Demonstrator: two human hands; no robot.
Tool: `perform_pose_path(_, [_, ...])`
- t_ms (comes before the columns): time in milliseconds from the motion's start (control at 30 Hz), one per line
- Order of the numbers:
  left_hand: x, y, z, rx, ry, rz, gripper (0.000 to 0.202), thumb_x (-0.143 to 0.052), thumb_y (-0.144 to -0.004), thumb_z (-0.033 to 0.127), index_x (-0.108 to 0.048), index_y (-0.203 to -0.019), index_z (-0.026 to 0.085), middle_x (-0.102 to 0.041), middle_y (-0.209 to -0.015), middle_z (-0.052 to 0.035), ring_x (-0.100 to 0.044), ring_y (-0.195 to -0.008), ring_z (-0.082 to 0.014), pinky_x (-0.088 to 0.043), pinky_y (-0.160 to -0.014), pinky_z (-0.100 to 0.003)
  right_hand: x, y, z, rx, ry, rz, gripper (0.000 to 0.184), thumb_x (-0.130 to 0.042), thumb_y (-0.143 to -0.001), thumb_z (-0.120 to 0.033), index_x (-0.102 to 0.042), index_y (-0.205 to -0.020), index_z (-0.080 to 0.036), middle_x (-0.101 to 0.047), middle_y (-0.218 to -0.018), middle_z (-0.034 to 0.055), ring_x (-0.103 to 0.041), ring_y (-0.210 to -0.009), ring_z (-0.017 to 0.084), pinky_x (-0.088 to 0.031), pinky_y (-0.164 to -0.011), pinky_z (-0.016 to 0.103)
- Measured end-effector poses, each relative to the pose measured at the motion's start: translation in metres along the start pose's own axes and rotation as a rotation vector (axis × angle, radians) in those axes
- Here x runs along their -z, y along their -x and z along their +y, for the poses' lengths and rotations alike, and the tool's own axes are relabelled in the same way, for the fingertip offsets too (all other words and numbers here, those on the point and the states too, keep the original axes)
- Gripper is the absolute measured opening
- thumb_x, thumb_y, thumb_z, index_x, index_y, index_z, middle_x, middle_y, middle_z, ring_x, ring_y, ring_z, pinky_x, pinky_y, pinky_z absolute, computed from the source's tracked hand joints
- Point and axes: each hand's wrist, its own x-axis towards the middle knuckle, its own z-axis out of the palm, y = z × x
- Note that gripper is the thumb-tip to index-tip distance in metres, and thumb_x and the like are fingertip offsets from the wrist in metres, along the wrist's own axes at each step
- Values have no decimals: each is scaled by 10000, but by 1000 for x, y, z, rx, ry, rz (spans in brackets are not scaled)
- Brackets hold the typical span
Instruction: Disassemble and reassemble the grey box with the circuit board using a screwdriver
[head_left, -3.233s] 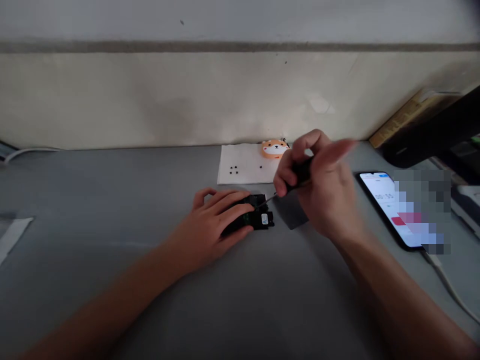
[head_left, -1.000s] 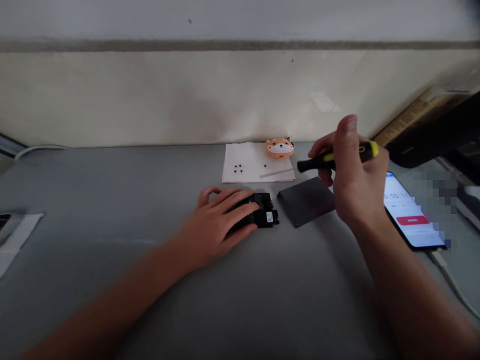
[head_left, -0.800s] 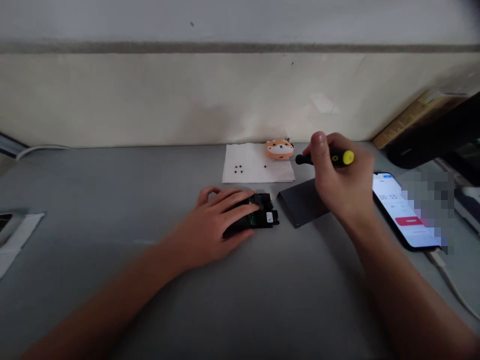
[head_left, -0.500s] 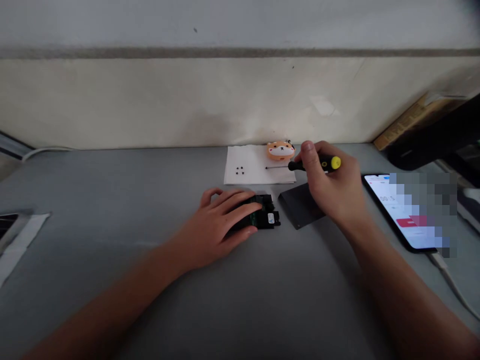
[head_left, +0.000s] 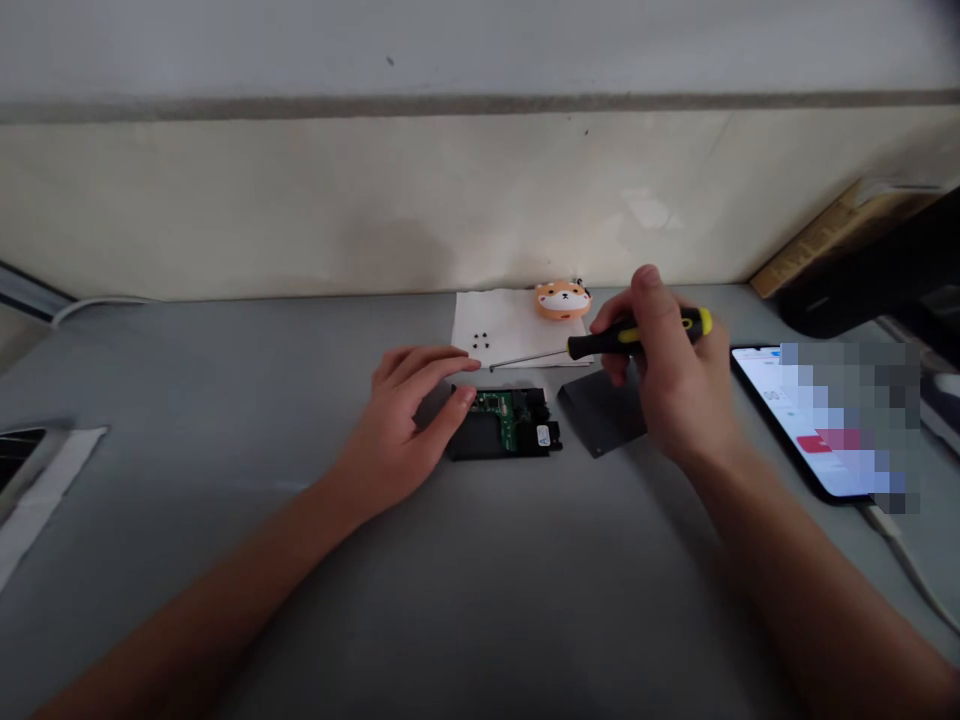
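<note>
My right hand (head_left: 675,370) is wrapped round the black and yellow handle of a screwdriver (head_left: 600,346), its shaft pointing left. A small dark bit, which looks like a screw, shows at its tip by the front edge of the white paper (head_left: 517,330). Near that tip my left hand (head_left: 397,425) reaches in, thumb and index finger apart, nothing between them. Under its thumb side lies a black casing (head_left: 480,440) with a green circuit board (head_left: 506,410) inside. Several small dark screws (head_left: 481,341) sit on the paper.
A dark flat cover (head_left: 604,410) lies right of the casing, partly below my right hand. An orange animal-face case (head_left: 562,299) rests on the paper's back edge. At the right are a lit phone (head_left: 802,420) with a cable (head_left: 907,570) and a cardboard box (head_left: 832,235).
My left hand has come off the circuit board and moved left and up toward the paper's front edge. The screwdriver tip has moved left and down toward its fingers.
</note>
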Motion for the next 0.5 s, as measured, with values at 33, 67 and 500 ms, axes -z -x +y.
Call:
perform_pose_path(33, [0,0,0,2,0,7,275,-490,-1028,370,-681,-1198,268,-700,-1220,-40,-578,-1211,-258,-447,-1106,-469,-1,1,0,-12,-29,-17,651,-427,-894,-798,-631,-679,-219,-494,-549,-8,-448,-429,99,-334,-416,277])
perform_pose_path(67, [-1,0,0,1,2,15,263,-509,-1020,371,-692,-1178,268,-702,-1204,-40,-583,-1198,-258,-455,-1098,-468,-2,1,0,-24,-56,-34,650,-431,-892,-800,-629,-678,-218,-514,-572,-4,-448,-431,95,-333,-412,274])
perform_pose_path(500, [-1,0,-3,-34,-1,59,172,-579,-993,351,-736,-973,283,-702,-1090,-29,-605,-1106,-244,-495,-1023,-468,-5,5,-2,-174,-202,-71,578,-578,-867,-742,-631,-664,-203,-560,-648,-6,-440,-449,72,-343,-412,260])
